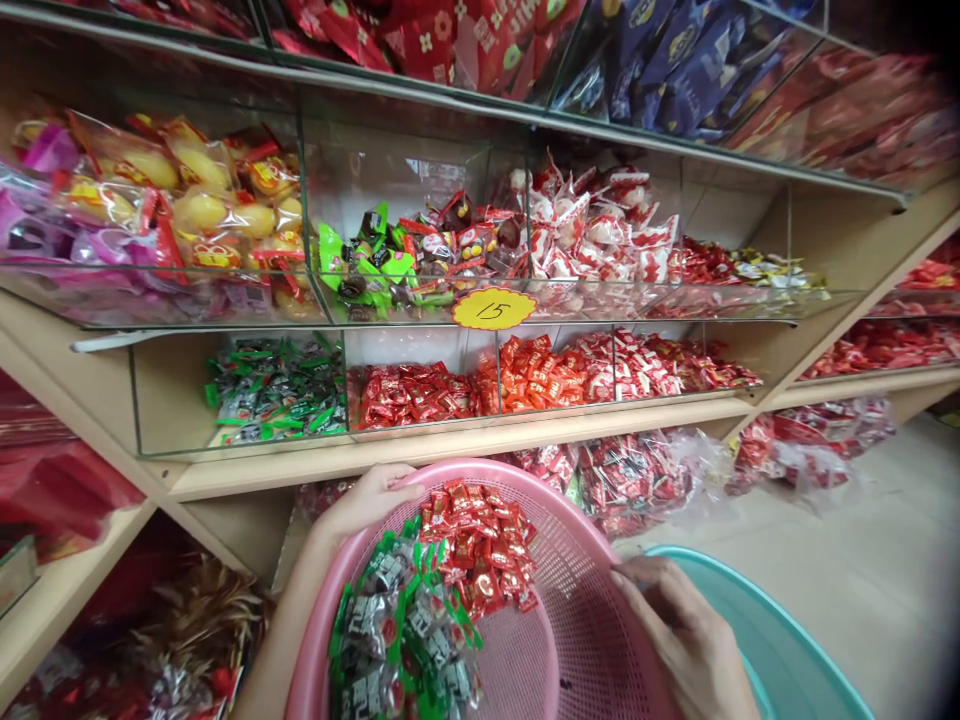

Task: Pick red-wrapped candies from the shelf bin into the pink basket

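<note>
A pink plastic basket [577,600] with fine holes is tilted toward me, held between both hands. Inside it, red-wrapped candies [480,540] lie at the far side and green-and-clear wrapped candies [405,640] at the near left. My left hand [379,500] grips the far left rim, fingers curled over the edge. On the right rim, my right hand [675,620] is closed with its fingertips at the edge. Directly beyond the basket is a shelf bin of red candies [412,395], beside a bin of green candies [281,385].
Glass-fronted shelves [420,300] of wrapped sweets rise ahead, with a yellow price tag [494,309] marked 15. A teal basin [795,640] stands at lower right. Bagged candies [637,470] sit under the wooden shelf edge [465,450]. Tiled floor [892,530] shows at right.
</note>
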Demonstrator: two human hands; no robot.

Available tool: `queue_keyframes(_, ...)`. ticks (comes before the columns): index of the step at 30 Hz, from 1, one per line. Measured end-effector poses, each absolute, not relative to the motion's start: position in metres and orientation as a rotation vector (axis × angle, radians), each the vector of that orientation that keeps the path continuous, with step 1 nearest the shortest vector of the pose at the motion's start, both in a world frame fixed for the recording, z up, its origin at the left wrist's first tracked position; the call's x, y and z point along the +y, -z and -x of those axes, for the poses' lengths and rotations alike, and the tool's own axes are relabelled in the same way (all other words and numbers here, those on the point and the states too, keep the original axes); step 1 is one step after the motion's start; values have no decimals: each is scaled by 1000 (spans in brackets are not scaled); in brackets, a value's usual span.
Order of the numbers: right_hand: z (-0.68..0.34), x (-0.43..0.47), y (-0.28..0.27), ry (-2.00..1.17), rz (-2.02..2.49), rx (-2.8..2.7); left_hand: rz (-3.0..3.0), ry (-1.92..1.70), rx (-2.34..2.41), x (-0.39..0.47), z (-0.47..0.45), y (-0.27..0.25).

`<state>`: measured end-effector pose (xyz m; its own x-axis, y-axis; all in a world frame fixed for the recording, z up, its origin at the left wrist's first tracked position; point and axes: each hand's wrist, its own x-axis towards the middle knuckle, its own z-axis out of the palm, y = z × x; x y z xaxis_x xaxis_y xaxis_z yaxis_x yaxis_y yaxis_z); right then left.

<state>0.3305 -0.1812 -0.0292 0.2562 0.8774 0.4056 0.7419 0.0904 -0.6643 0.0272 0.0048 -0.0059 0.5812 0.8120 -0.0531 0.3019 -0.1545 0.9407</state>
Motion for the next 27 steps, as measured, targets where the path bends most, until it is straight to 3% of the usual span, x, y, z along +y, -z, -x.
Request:
queue_keyframes(22, -319, -184, 32, -129, 1747, -1425, -1709, -590, 921, 4, -27, 4)
queue_keyframes(27, -312, -149, -7, -138, 1563, -1673, -1698, -598, 908, 5, -28, 9)
